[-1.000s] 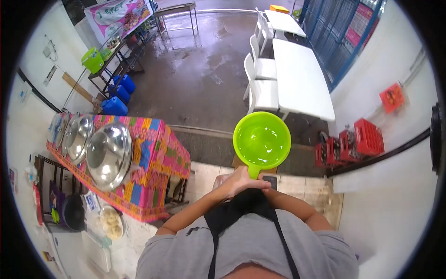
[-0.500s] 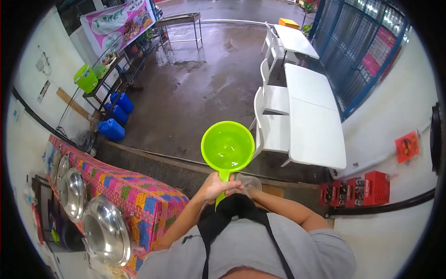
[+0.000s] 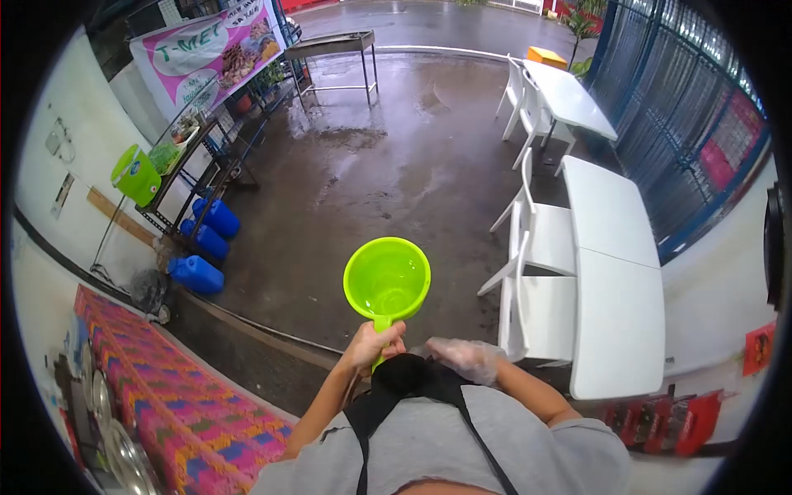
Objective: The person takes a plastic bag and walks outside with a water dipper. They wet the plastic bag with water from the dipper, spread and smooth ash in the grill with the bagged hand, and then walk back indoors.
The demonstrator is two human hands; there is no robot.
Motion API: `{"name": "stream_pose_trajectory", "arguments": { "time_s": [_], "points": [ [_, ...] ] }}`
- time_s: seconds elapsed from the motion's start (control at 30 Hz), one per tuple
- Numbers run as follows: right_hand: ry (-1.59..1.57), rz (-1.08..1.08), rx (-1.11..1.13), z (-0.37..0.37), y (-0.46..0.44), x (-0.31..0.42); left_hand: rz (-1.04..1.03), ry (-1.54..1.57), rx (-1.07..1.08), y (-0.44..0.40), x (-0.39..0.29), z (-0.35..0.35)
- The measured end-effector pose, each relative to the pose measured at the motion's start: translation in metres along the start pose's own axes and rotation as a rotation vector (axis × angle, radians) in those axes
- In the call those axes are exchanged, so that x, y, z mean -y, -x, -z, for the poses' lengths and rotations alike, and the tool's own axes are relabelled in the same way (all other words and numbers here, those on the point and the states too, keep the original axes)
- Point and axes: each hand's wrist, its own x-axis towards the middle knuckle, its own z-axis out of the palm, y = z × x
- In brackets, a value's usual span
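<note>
Dipper (image 3: 387, 276), green and round, is held out over the dark wet floor (image 3: 371, 181), its rim apart from all furniture. The widest room for moving is given by that floor, bounded on the left by a shelf (image 3: 183, 162) and blue jugs (image 3: 196, 274), on the right by white chairs (image 3: 551, 238) and white tables (image 3: 619, 313), and at the far end by a metal stand (image 3: 330, 49). Nearer the body, the floor is crossed by a raised edge (image 3: 256, 332). The near left side is taken up by a patterned cloth (image 3: 186, 404), its long edge slanting toward the left arm. The chairs are set close against the table edges, with narrow room between. Below the dipper's bowl, its handle (image 3: 382, 323) is gripped by the left hand (image 3: 374, 346), fingers clamped around it. The right hand (image 3: 466, 359), covered in clear plastic, is placed beside the black apron (image 3: 404, 375); whether its fingers are together cannot be told.
</note>
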Motion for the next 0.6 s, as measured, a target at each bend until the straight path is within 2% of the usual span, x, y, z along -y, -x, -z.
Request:
{"name": "stream_pose_trajectory", "arguments": {
  "time_s": [0.03,0.07,0.1,0.13,0.2,0.23,0.27,0.3,0.33,0.4,0.47,0.6],
  "points": [
    [-0.003,-0.005,-0.053,0.026,-0.017,0.001,0.011,-0.004,-0.008,-0.026,-0.012,0.017],
    [-0.334,-0.114,-0.170,0.060,-0.031,0.013,-0.021,0.120,-0.054,-0.056,-0.021,0.033],
    [-0.693,-0.180,-0.256,0.075,-0.055,-0.010,-0.056,0.246,-0.100,-0.089,-0.028,0.050],
    [-1.053,-0.220,-0.376,0.091,-0.079,-0.033,-0.071,0.227,-0.100,-0.122,-0.033,0.073],
    [-1.432,-0.213,-0.458,0.126,-0.133,-0.095,-0.099,0.243,-0.128,-0.187,-0.044,0.115],
    [-1.396,-0.178,-0.448,0.155,-0.159,-0.127,-0.133,0.256,-0.150,-0.223,-0.052,0.135],
    [-1.370,-0.153,-0.434,0.179,-0.184,-0.158,-0.110,0.245,-0.262,-0.254,-0.057,0.156],
    [-1.352,-0.132,-0.418,0.205,-0.211,-0.185,-0.140,0.350,-0.191,-0.291,-0.056,0.186],
    [-1.345,-0.095,-0.378,0.237,-0.244,-0.208,-0.136,0.349,-0.263,-0.320,-0.066,0.202],
    [-1.425,-0.069,-0.353,0.293,-0.322,-0.278,-0.157,0.335,-0.341,-0.381,-0.108,0.241],
    [-1.642,-0.080,-0.362,0.340,-0.387,-0.310,-0.157,0.425,-0.402,-0.426,-0.134,0.275],
    [-1.547,-0.010,-0.241,0.459,-0.530,-0.362,-0.191,0.465,-0.448,-0.517,-0.214,0.357]
  ]
}}
